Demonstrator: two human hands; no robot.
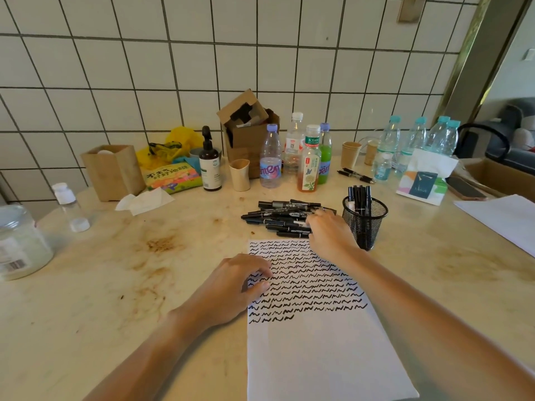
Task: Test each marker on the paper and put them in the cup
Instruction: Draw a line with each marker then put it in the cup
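Note:
A white sheet of paper [318, 351] lies in front of me, its upper half filled with rows of black squiggles. Beyond its top edge sits a pile of black markers [280, 217]. To the pile's right stands a black mesh cup [365, 227] with several markers upright in it. My right hand [330, 233] reaches onto the right end of the pile, fingers curled over the markers; whether it grips one I cannot tell. My left hand [234, 287] rests palm down on the paper's left edge, holding nothing.
Along the tiled wall stand several bottles [270, 157], a cardboard box [249, 131], a pump bottle [210, 163], paper cups [351, 154] and a wooden box [113, 170]. A jar [20, 241] sits far left. A tissue pack [425, 180], phone [464, 188] and second sheet [503, 218] lie right.

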